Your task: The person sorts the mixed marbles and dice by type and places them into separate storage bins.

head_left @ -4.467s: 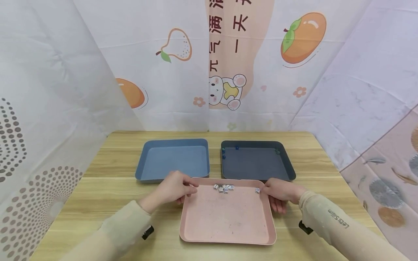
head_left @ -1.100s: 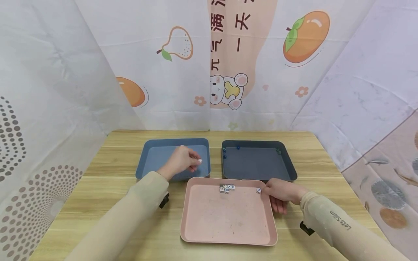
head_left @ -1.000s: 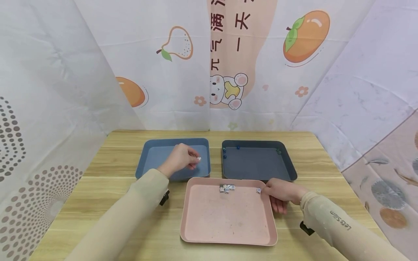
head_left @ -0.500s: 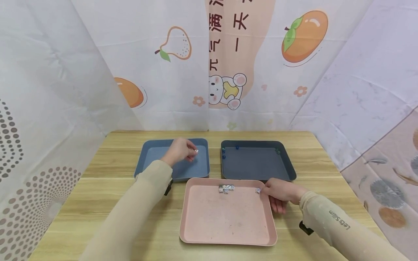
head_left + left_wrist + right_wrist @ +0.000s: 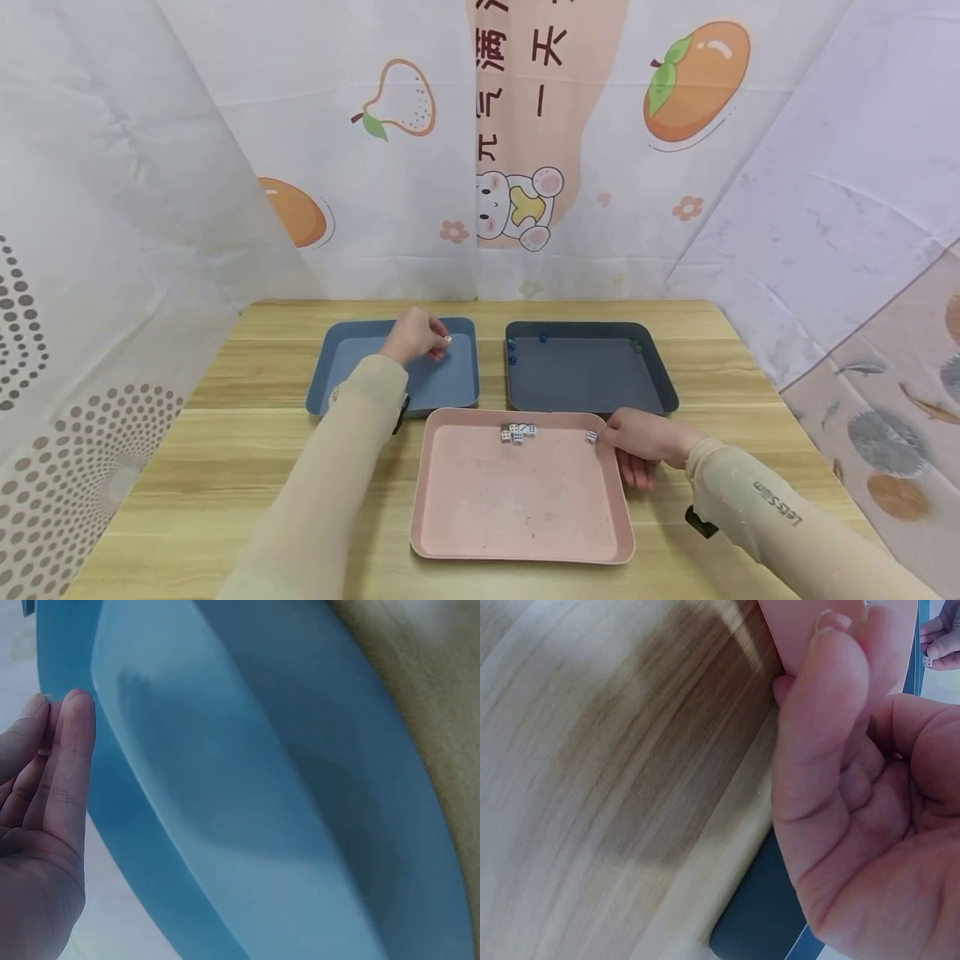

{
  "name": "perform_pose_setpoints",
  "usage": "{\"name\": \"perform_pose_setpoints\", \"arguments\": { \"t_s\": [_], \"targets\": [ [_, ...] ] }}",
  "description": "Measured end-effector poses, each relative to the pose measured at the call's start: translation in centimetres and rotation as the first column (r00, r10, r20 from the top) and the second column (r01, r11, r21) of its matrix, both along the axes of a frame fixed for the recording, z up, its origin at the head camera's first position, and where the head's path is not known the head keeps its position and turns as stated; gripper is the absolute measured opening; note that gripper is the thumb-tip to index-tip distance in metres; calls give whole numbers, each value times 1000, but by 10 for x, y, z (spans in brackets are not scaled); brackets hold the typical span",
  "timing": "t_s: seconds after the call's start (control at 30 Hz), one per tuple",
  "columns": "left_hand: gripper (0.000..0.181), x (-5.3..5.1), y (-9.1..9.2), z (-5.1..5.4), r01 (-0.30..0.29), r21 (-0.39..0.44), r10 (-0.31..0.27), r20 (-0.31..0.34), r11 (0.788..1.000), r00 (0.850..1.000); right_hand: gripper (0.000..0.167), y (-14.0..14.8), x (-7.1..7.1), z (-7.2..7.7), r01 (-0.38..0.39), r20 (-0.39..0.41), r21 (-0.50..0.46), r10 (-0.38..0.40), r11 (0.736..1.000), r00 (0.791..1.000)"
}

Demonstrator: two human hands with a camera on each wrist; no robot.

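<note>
Above the blue tray (image 5: 352,367), my left hand (image 5: 415,335) pinches a white die (image 5: 447,338) between thumb and fingertips. From the left wrist view, the thumb and fingers of that hand (image 5: 45,817) meet over the tray, with the die mostly hidden. My right hand (image 5: 647,437) grips the far right corner of the pink tray (image 5: 525,508); the right wrist view has its fingers (image 5: 817,712) curled at the rim. Several white dice (image 5: 518,433) cluster near the pink tray's far wall. One more white die (image 5: 591,437) sits beside the right fingertips.
A dark grey-blue tray (image 5: 592,375) stands at the back right. It holds a few small blue dice (image 5: 543,338) and a greenish one (image 5: 636,346). All the trays stand on a wooden table (image 5: 247,467), with a printed curtain (image 5: 315,150) behind.
Since the earliest frame, my left hand has left the pink tray's left corner with one white die. Lately it has shifted farther back over the blue tray. My right hand has stayed put.
</note>
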State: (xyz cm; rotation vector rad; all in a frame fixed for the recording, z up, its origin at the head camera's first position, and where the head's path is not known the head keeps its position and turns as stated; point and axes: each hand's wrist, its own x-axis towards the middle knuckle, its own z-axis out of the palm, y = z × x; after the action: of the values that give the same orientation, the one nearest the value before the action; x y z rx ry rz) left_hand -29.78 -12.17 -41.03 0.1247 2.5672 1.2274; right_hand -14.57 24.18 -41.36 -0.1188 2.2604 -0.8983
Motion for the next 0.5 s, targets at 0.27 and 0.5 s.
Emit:
{"name": "perform_pose_setpoints", "arguments": {
  "t_s": [0.27,0.5],
  "targets": [
    [15,-2,-1,-7,-26,-49,25,-16,998,1000,36,-1,-1,0,4,7,-14,-3,1000,1000],
    [16,-5,0,-13,-62,-19,62,21,998,998,36,-1,0,0,17,13,-13,-16,1000,1000]
  ]
}}
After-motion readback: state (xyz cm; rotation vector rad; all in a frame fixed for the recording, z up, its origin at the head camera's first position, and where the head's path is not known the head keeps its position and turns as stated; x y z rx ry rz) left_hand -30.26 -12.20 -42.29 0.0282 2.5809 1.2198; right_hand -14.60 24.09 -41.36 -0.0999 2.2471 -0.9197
